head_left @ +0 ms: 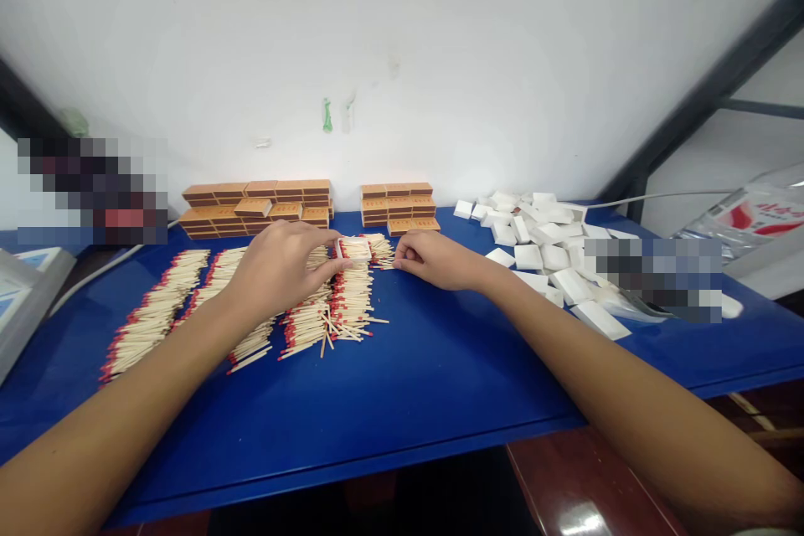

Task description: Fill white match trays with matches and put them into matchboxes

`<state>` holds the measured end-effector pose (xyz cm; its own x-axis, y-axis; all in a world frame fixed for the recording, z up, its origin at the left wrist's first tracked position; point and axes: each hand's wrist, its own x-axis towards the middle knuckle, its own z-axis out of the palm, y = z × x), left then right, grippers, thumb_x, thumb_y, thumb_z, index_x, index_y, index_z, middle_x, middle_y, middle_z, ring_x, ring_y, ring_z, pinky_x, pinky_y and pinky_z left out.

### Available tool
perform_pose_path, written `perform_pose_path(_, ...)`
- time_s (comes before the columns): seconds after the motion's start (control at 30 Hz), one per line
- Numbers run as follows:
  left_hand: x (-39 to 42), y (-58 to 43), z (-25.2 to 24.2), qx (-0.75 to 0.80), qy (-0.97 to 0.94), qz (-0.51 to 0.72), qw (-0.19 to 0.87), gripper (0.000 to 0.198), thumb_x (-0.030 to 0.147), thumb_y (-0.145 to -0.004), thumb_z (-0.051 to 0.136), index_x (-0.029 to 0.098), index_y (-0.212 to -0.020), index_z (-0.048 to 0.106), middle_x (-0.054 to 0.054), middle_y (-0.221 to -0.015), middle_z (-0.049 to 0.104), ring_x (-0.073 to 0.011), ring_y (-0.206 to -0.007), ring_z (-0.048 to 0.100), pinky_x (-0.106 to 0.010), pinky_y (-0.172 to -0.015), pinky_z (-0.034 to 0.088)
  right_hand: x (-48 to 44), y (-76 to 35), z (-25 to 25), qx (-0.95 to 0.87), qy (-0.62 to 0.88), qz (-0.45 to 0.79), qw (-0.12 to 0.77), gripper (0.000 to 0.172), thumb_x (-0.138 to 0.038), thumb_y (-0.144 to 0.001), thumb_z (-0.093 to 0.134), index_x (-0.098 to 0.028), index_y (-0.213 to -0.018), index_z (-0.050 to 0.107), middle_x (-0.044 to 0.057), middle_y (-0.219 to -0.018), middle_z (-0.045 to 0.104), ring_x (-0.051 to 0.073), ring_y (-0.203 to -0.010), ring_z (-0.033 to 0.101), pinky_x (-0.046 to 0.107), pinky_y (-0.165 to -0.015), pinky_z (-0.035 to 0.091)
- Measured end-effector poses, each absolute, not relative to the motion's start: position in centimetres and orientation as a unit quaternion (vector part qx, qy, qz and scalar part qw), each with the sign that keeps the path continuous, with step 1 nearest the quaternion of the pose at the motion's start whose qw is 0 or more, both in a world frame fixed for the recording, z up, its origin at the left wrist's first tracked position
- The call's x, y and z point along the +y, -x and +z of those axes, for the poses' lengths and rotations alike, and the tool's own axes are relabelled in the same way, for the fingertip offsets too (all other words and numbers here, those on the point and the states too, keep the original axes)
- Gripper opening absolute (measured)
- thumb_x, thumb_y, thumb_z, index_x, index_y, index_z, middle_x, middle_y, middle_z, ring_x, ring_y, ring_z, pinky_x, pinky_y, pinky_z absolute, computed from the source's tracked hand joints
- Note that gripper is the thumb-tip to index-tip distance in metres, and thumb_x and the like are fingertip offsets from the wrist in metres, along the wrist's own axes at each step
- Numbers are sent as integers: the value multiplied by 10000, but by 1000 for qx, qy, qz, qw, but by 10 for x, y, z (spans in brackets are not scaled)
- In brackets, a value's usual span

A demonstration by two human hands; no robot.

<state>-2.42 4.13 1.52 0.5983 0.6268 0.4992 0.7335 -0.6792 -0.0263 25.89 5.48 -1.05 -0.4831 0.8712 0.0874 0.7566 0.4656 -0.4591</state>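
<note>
My left hand (282, 264) pinches a small white matchbox tray (353, 249) between thumb and fingers. Matches lie inside the tray, which is above the rows of red-tipped matches (352, 301). Just right of the tray, my right hand (433, 260) is closed with its fingertips pressed together, beside the end of a small bunch of matches (380, 249). Whether anything is between those fingertips is too small to make out. Part of the match rows is hidden behind my left hand and forearm.
Stacked orange-brown matchboxes (251, 209) and a smaller stack (399, 205) stand against the white wall. Many empty white trays (553, 234) are heaped on the right of the blue table (389, 402). A plastic bag (754, 213) hangs at far right; a grey-white box (28, 293) sits left.
</note>
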Motion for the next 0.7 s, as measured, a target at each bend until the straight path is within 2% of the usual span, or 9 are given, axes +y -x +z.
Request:
perform_pose_path(0.17,40,25,15,-378,887,-235,125,502,605,-1006,539,177,-1132,769,-119,-1118,793,-317,-1042,733,-446,-939,540,56,-266,-6,-852,472,176,146,126,-273,-961,594,-182,-907,663,45,-816,695,163,-709,578,296,-661,396)
perform_pose_path(0.7,40,24,15,-374,891,-224,127,562,627,-1015,507,148,-1156,766,-126,-1108,793,-330,-1028,735,-459,-922,543,57,-265,-8,-858,469,161,135,87,-262,-931,674,-183,-894,670,17,-809,642,141,-693,521,281,-647,356)
